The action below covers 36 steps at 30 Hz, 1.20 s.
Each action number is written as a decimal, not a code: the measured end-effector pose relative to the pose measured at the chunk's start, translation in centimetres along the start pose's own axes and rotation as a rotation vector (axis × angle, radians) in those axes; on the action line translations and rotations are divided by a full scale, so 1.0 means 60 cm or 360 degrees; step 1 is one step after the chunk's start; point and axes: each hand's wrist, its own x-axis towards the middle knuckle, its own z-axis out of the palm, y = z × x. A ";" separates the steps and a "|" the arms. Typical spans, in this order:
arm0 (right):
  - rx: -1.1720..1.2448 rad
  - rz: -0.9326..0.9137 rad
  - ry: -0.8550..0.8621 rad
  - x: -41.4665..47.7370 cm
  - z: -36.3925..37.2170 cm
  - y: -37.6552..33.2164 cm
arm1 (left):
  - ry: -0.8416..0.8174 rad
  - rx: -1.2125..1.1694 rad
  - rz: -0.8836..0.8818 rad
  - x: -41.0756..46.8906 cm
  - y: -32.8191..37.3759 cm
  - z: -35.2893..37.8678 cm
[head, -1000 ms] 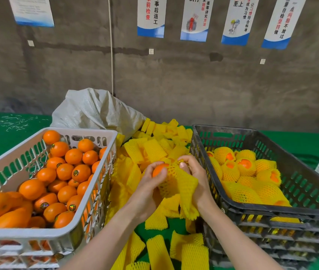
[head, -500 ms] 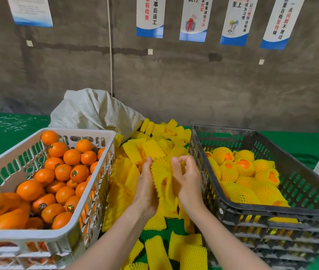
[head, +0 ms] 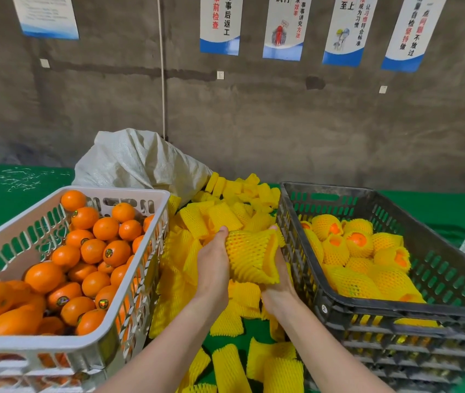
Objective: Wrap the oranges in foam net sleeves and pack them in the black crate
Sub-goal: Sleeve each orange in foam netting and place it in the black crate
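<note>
Both hands are up in the middle of the frame, in the gap between the two crates. The left hand (head: 214, 268) has its fingers curled round the left side of a foam net sleeve (head: 249, 256) with the thumb tip up top. The right hand (head: 279, 282) cups it from underneath. Most of its fingers are hidden behind the net, and one fingertip pokes out at the upper right.

The sleeve bulges round at its upper-left end, and its flared open mouth faces lower right, toward the black crate (head: 324, 304). So the long axis runs diagonally, upper left to lower right. I can't actually see the fruit through the net.

Room-wise it's tight on the right, since the black crate's left rim is just beside the right hand. The white crate (head: 129, 194) of loose oranges (head: 92, 251) sits a bit further off on the left.

Wrapped oranges (head: 359, 242) fill the black crate's floor toward its back left and middle, and the walls stand bare well above them.

A pile of spare sleeves (head: 225, 214) lies under and behind the hands, spilling down to the bottom edge over the green table (head: 12, 188). A white sack (head: 140, 163) slumps behind the white crate, against the wall.
</note>
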 end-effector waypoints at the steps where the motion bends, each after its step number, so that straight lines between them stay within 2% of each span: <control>1: -0.0110 -0.0034 -0.0036 0.001 -0.003 0.005 | 0.0016 0.0033 0.0038 0.003 -0.001 -0.001; 8: -0.0353 -0.0130 0.0063 -0.001 0.012 0.018 | 0.0075 0.0620 0.0599 0.014 -0.014 -0.016; 10: -0.0289 -0.0071 0.0071 -0.003 0.015 0.019 | 0.0113 0.0463 0.0528 0.016 -0.016 -0.019; 13: 0.0030 0.0048 0.0058 0.000 0.015 0.016 | 0.0158 0.0031 0.0198 0.022 -0.020 -0.023; 16: 0.0248 0.0127 0.0068 0.001 0.015 0.009 | 0.0087 -0.0161 0.0066 0.031 -0.022 -0.030; 22: 0.0460 0.0273 0.0060 -0.008 0.027 0.004 | -0.0008 0.0125 0.0262 0.036 -0.028 -0.034; 25: 0.0442 0.0189 0.0070 -0.003 0.023 0.010 | -0.0061 0.0265 0.0442 0.030 -0.027 -0.035; 27: 0.0394 0.0141 0.0039 -0.001 0.016 0.011 | -0.0008 0.0454 0.0497 0.030 -0.024 -0.037; 29: 0.0330 0.0062 0.0011 -0.003 0.010 0.008 | 0.0033 0.0622 0.0303 0.030 -0.014 -0.043; 32: -0.0080 -0.0164 0.0045 -0.005 -0.002 0.005 | -0.0346 0.0382 -0.0500 0.021 0.009 -0.051; 33: -0.0221 -0.0267 0.0044 -0.006 -0.005 0.004 | -0.0470 0.0287 -0.0659 0.017 0.013 -0.051; 36: -0.0459 -0.0434 -0.0010 -0.009 -0.009 0.002 | -0.0667 0.0206 -0.0783 0.013 0.014 -0.045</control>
